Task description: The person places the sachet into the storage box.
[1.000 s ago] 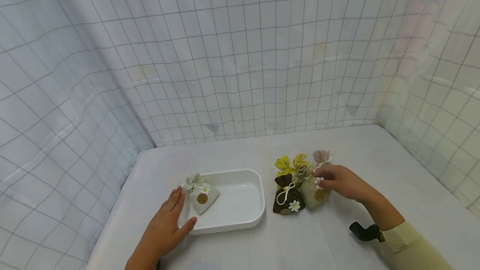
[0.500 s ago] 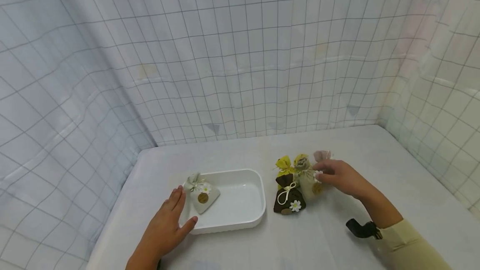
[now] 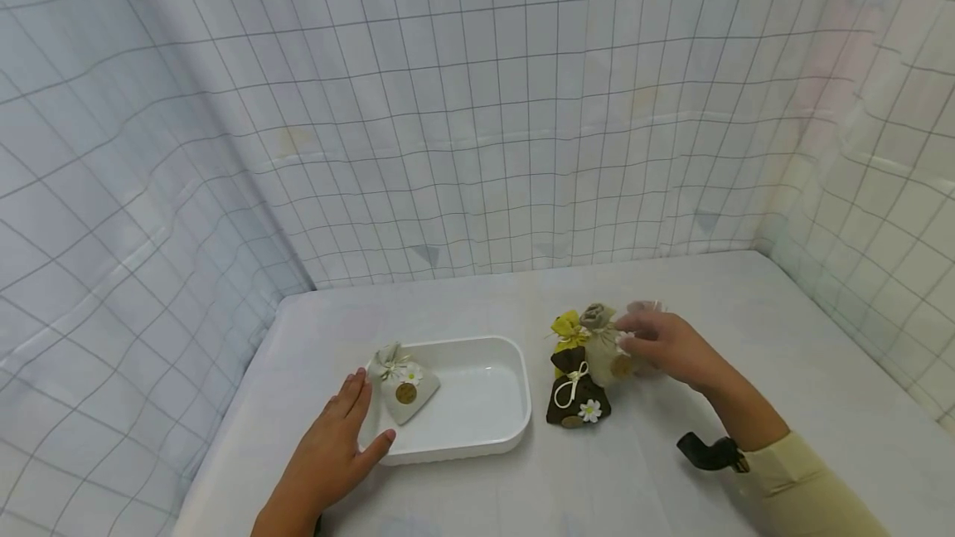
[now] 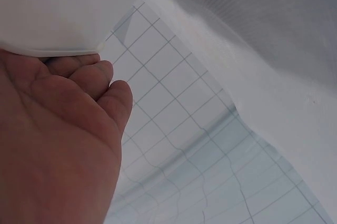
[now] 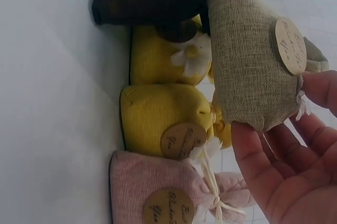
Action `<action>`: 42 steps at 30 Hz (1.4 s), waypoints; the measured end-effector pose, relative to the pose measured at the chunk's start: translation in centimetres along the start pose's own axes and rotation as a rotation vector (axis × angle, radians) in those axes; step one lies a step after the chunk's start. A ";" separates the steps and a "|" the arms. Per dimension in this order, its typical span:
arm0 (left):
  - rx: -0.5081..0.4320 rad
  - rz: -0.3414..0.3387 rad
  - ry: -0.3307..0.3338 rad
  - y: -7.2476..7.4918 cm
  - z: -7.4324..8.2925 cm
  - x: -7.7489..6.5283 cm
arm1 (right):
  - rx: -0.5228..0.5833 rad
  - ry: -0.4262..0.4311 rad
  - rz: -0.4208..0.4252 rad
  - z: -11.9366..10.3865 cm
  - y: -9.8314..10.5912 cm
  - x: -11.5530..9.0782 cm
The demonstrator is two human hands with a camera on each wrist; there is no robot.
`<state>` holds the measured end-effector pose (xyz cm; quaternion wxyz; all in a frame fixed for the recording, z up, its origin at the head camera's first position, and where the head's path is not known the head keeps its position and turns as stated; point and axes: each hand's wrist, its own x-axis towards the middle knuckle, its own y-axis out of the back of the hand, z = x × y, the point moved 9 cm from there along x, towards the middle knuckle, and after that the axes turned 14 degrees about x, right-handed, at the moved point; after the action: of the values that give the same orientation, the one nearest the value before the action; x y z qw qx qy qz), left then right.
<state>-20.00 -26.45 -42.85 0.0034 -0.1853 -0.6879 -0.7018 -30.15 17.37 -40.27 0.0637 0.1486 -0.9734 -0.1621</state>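
My right hand [image 3: 667, 350] pinches an olive-beige fabric sachet [image 5: 253, 55] between thumb and fingers, raised over the other sachets in the right wrist view. Its round tag and white flower show there. In front stands a dark brown sachet [image 3: 576, 392] with a cream bow and daisy. Behind it is a yellow sachet [image 3: 567, 326]; a second yellow sachet [image 5: 152, 118] and a pink sachet [image 5: 152, 190] show in the right wrist view. My left hand [image 3: 328, 437] rests at the left side of a white tray [image 3: 485, 396], fingers extended. A pale sachet [image 3: 406, 392] lies inside the tray.
The white-covered table [image 3: 462, 305] carries everything. A grid-patterned curtain [image 3: 485, 147] encloses the back and sides. A black curved piece [image 3: 709, 452] sits at the right wrist by the sleeve cuff.
My right hand has lifted the beige sachet slightly up and to the left, so it now covers one of the yellow sachets in the head view. My left hand stays at the tray.
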 end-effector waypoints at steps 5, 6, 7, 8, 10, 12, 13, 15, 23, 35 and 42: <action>-0.006 -0.018 0.005 -0.1 0.0 0.0 | 0.042 0.016 0.016 0.0 -0.3 0.4; -0.005 -0.020 0.006 -0.1 0.0 0.0 | 0.049 0.019 0.016 0.0 -0.3 0.4; -0.004 -0.022 0.007 -0.1 0.0 0.0 | 0.055 0.019 0.021 0.0 -0.2 0.5; -0.003 -0.021 0.007 -0.1 0.0 0.0 | 0.051 0.024 0.024 -0.1 -0.2 0.5; 0.001 -0.018 0.004 -0.1 0.0 0.0 | 0.040 0.029 0.027 -0.3 -0.3 0.6; 0.003 -0.014 0.002 -0.1 0.0 0.0 | 0.013 0.035 0.038 -0.6 -0.2 0.6; 0.003 -0.011 0.001 -0.1 0.0 0.0 | 0.002 0.038 0.042 -0.7 -0.2 0.6; 0.003 -0.008 -0.001 0.0 0.0 0.0 | -0.010 0.038 0.046 -0.9 -0.2 0.6; -0.007 -0.007 0.004 0.1 0.1 0.0 | -0.040 0.022 0.042 -1.5 -0.4 0.8; -0.003 -0.003 0.003 -0.1 0.0 -0.1 | -0.047 0.027 0.031 -3.1 -1.0 1.5; -0.003 0.003 0.000 0.1 0.1 -0.1 | -0.030 0.030 0.020 -3.7 -2.1 1.8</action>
<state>-19.86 -26.38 -42.79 0.0043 -0.1863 -0.6867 -0.7026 -30.62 13.86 -37.32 0.0822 0.1402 -0.9713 -0.1737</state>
